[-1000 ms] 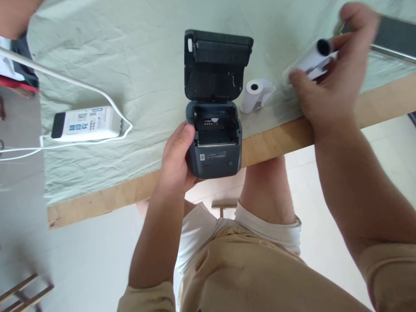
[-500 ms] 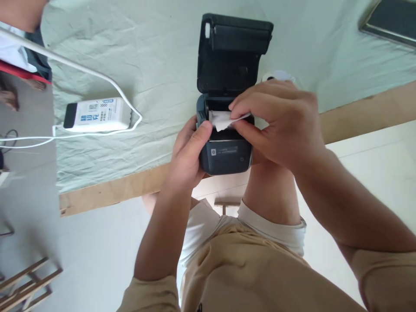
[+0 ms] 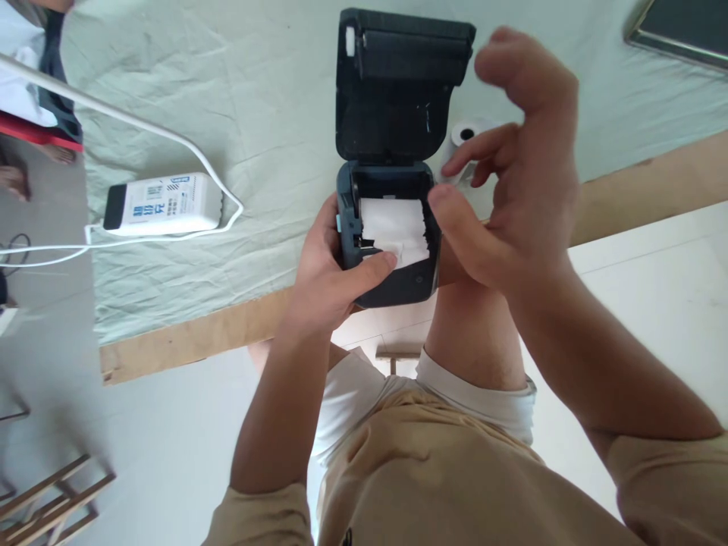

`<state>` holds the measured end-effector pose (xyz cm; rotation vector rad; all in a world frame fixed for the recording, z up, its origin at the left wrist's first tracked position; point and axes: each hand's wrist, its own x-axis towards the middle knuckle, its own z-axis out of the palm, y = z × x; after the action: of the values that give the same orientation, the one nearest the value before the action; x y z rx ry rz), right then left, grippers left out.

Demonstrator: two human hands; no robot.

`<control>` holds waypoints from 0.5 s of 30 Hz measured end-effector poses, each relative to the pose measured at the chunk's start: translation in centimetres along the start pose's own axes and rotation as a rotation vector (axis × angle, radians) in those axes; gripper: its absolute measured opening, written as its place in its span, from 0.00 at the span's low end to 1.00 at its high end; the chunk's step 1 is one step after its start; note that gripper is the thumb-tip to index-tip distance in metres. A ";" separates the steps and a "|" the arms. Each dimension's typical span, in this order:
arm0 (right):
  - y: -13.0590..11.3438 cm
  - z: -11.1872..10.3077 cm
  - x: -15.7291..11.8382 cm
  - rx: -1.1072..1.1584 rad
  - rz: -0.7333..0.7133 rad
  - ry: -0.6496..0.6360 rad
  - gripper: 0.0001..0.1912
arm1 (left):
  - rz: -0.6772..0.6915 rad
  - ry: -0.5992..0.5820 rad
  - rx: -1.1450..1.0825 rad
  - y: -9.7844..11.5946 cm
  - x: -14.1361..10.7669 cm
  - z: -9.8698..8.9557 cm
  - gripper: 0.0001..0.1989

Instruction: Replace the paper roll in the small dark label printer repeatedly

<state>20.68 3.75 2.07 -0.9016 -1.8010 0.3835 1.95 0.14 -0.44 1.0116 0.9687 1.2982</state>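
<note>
A small dark printer [image 3: 392, 292] is held over the table's front edge, its black lid [image 3: 395, 114] swung up and back. White paper [image 3: 393, 224] lies in its compartment, the jagged end over the front lip. My left hand [image 3: 335, 273] grips the printer's left side, thumb pressed on the paper. Just right of the printer my right hand [image 3: 523, 167] is raised with fingers apart and nothing in them. Partly behind its fingers, a white paper roll [image 3: 465, 133] rests on the cloth.
A white power bank [image 3: 164, 203] with white cables lies at the left on the green cloth [image 3: 273, 91]. A dark flat device [image 3: 682, 34] is at the top right. Another person's feet [image 3: 57, 152] show at the far left, with a wooden stool [image 3: 57, 504] lower down.
My right hand has let go of the paper, opened and moved up and right. The paper now lies flat over the front lip, and my left thumb has moved onto it.
</note>
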 end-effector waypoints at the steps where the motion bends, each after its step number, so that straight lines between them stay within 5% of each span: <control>1: 0.0 0.0 0.2 0.027 0.055 -0.034 0.26 | 0.005 0.001 0.007 0.0 0.0 0.0 0.21; 6: 0.4 0.4 -1.4 0.324 0.157 0.131 0.14 | -0.017 -0.009 0.043 -0.2 0.0 -0.4 0.25; 8: 0.8 0.8 -2.3 0.384 0.216 0.088 0.10 | -0.021 -0.025 0.047 -0.3 0.0 -0.5 0.26; 15: 2.4 1.4 -2.2 0.388 0.398 -0.135 0.22 | -0.014 0.065 -0.044 -0.3 0.1 0.1 0.17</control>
<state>20.75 3.91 -1.49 -0.9677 -1.5814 1.0308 2.15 0.25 -0.71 0.9324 0.9904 1.3426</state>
